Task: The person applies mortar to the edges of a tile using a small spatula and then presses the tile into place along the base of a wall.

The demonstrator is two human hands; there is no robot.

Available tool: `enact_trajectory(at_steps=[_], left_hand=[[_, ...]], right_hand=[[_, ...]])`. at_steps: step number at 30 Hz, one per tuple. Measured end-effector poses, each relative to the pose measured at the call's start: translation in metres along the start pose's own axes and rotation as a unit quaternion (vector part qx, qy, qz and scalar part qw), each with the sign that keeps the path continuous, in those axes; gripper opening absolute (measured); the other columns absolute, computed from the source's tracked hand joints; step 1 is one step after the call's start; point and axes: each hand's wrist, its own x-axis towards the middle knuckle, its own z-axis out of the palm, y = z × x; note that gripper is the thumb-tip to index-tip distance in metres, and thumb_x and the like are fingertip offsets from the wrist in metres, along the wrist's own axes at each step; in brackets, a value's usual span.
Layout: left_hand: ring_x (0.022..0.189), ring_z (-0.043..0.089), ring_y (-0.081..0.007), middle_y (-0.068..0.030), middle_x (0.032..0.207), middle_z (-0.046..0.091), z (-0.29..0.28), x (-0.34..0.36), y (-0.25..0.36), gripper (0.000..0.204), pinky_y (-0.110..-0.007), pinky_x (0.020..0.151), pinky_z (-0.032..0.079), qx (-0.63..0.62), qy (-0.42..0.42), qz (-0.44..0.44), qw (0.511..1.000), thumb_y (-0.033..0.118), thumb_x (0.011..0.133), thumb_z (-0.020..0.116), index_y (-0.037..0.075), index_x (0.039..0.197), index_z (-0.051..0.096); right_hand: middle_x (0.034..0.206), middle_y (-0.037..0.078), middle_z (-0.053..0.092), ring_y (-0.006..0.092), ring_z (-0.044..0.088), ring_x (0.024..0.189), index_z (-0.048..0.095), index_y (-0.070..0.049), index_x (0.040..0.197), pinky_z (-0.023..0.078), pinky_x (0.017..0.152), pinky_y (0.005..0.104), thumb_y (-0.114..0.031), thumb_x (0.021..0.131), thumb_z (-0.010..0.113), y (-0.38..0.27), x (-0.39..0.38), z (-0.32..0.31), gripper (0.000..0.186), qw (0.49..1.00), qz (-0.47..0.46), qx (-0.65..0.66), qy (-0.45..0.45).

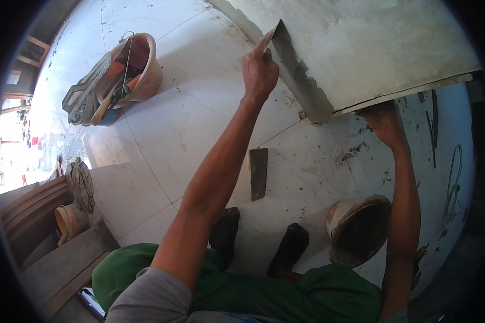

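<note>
My left hand [260, 72] is closed on a trowel, its index finger stretched forward along it. The trowel's dark blade [281, 33] lies against the edge of a plastered wall [372, 48], and its handle is hidden in my hand. A darker strip of wet-looking mortar [307, 89] runs down that edge to the corner. My right hand [383, 123] grips a long thin batten [415, 92] from below, where the batten lies along the wall's other edge. Most of my right fingers are hidden under it.
At the left stands a bucket [155, 70] with several tools. A short board [258, 173] lies on the tiled floor [199, 129] before my feet. A dirty bucket [337, 229] tips beside my right leg. Wire [452, 196] lies at the right; wooden boards [64, 264] at the left.
</note>
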Motion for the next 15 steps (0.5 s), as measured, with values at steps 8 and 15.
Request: enact_trajectory(at_steps=[8, 15], left_hand=[[0.071, 0.070, -0.0408, -0.0320, 0.093, 0.068, 0.035, -0.082, 0.018, 0.061, -0.041, 0.070, 0.053, -0.036, -0.047, -0.062, 0.996, -0.004, 0.094, 0.061, 0.017, 0.151, 0.058], [0.082, 0.072, -0.0446, -0.0320, 0.097, 0.070, 0.059, -0.130, 0.039, 0.068, -0.039, 0.076, 0.055, -0.053, -0.046, -0.082, 0.994, -0.005, 0.093, 0.062, 0.013, 0.157, 0.049]], right_hand=[[0.127, 0.021, 0.066, 0.0433, 0.055, 0.123, 0.068, -0.002, 0.125, 0.037, 0.114, 0.0503, -0.033, 0.096, 0.076, 0.010, -0.006, 0.001, 0.043, 0.996, -0.031, -0.072, 0.031], [0.108, 0.015, 0.077, 0.0295, 0.070, 0.097, 0.078, -0.005, 0.114, 0.055, 0.093, 0.0429, -0.009, 0.097, 0.070, -0.009, -0.003, 0.000, 0.019, 0.992, -0.073, -0.077, 0.073]])
